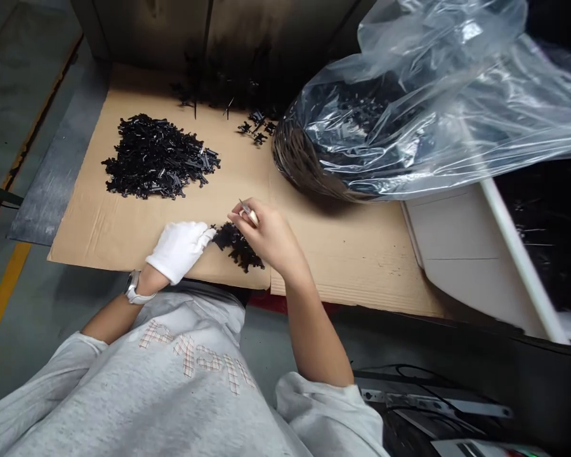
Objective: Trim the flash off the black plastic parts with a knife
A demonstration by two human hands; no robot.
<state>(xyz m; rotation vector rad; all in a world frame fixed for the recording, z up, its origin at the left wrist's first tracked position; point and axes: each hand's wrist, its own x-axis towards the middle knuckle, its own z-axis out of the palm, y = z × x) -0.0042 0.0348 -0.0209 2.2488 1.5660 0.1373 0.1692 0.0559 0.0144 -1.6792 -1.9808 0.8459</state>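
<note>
My left hand (pixel 183 246), in a white glove, is closed with its fingertips pinched on a small black plastic part (pixel 214 227). Beside it on the cardboard lies a small pile of black plastic parts (pixel 244 250). Just above that pile is my bare right hand (pixel 266 231), its fingers wrapped round a small hand tool with a pale handle (pixel 254 218) and a thin metal tip, seemingly a craft knife. The tip points up and away from my left hand. Farther back on the left sits a larger heap of similar black parts (pixel 159 155).
Brown cardboard (pixel 342 254) covers the table. Black branched pieces (pixel 257 127) lie toward the back. A clear plastic bag (pixel 385 139) of black pieces bulges over the right side, beside a pale bin (pixel 471 254). Dark metal panels (pixel 157 32) stand behind.
</note>
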